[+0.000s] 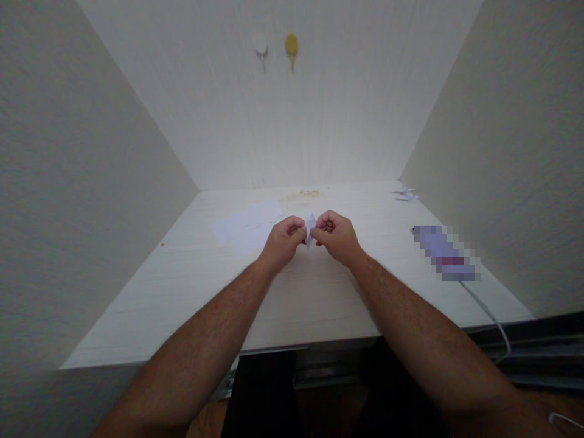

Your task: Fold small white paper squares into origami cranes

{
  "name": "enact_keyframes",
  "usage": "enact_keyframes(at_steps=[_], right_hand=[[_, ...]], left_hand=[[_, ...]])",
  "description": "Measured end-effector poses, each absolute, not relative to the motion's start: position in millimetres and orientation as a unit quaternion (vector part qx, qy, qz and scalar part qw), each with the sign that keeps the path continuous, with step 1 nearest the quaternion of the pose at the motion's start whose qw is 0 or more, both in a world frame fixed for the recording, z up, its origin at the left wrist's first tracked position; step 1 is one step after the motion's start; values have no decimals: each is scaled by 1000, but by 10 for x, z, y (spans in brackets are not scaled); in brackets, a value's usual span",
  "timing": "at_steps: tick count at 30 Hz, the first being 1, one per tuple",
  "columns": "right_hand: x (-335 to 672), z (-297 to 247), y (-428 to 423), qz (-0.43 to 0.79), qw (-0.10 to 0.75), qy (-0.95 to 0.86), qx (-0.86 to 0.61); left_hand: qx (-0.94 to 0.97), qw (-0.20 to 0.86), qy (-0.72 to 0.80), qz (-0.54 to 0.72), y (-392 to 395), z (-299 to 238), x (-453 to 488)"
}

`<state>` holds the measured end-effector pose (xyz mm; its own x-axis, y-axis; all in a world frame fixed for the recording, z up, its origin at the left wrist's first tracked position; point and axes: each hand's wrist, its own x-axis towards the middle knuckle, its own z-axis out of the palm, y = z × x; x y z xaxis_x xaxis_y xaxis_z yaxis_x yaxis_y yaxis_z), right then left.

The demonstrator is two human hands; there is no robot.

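The back wall rises well beyond your fingers, its top cut off by the upper edge. Below it spreads the white tabletop, under and around your hands; your forearms cover part of it. Your dark-clad legs, nearer you than the fingers, run off the bottom edge and are hard to make out in the shadow.

To the left of your fingers lie pale paper sheets, so close in tone to the table that you can't count them; your left hand hides their near right corner. Well to the right of your right hand is a flat item, pixelated beyond reading, with a pale cable running from its near end over the table edge.

Far right, beyond your fingers, sit white folded pieces, too small to separate cleanly.

Between your fingertips is a small folded paper. Both thumbs and forefingers pinch it, one hand per side, covering its edges. Its long axis runs away from you, one pointed end facing the wall, the other facing your body. You can't tell whether it touches the table.
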<state>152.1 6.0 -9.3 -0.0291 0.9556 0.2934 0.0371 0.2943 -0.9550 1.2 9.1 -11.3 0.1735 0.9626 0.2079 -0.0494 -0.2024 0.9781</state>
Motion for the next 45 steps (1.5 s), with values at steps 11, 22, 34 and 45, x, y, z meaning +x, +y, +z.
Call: enact_keyframes(at_steps=[11, 22, 34, 45], right_hand=[[1497, -64, 47, 414, 560, -573, -431], [1495, -54, 55, 440, 573, -540, -431], [1535, -38, 42, 481, 558, -530, -420], [1528, -53, 41, 506, 537, -543, -401]], left_hand=[[566, 479, 378, 554, 85, -76, 19], [565, 471, 387, 556, 33, -29, 10], [545, 510, 366, 555, 101, -111, -28], [526, 545, 356, 547, 92, -87, -33]])
